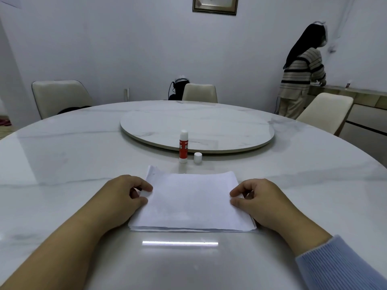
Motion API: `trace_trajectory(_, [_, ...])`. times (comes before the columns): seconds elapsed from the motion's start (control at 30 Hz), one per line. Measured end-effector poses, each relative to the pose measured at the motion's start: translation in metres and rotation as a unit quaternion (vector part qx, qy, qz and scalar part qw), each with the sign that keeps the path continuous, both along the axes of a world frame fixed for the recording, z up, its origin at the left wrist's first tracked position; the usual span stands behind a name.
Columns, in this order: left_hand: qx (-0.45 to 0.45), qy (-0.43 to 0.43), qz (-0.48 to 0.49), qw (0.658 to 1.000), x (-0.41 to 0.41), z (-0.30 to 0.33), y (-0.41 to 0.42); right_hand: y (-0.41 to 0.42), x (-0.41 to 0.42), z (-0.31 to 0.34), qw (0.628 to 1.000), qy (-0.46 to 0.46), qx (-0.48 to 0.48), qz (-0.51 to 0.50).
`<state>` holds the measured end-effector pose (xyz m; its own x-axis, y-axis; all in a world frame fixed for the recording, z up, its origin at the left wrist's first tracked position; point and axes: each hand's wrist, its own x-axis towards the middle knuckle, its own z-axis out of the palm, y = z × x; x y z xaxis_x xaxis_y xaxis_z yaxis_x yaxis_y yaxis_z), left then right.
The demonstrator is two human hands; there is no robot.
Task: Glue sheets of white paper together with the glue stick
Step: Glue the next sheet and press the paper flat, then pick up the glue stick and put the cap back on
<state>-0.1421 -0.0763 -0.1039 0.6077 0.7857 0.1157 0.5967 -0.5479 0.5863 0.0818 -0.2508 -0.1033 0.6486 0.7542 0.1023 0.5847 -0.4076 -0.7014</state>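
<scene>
Paper stack [191, 203] — near table [62, 153] edge, left hand [123, 197] and right hand [259, 200] pinching its side edges, likely squaring sheets. Glue stick [183, 146] upright beyond, cap [198, 158] off — ready.

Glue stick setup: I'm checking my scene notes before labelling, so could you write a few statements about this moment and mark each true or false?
1. The glue stick stands upright with its cap off. True.
2. The cap lies on the stack of paper. False: it stands on the table right of the glue stick.
3. The left hand and right hand touch opposite side edges of the stack. True.
4. The right hand holds the glue stick. False: nobody holds it.
</scene>
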Motion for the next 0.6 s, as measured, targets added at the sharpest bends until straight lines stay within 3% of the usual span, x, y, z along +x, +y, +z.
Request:
trace_trajectory(0.27, [0.022,0.074,-0.002,0.997,0.006,0.005,0.000,0.001,0.000,-0.003,0.996,-0.082,-0.026,-0.018])
trace_trajectory(0.37, [0.047,0.111,0.005,0.993,0.021,0.021,0.009,0.001,-0.001,-0.002,0.995,-0.092,0.011,-0.023])
trace_trajectory(0.47, [0.059,0.034,0.040,0.997,0.042,0.041,0.026,0.003,0.000,0.001,0.991,-0.102,0.072,-0.052])
trace_trajectory(0.6, [-0.039,-0.118,0.050,0.991,0.084,0.049,0.042,0.003,0.004,0.001,0.986,-0.126,0.087,-0.065])
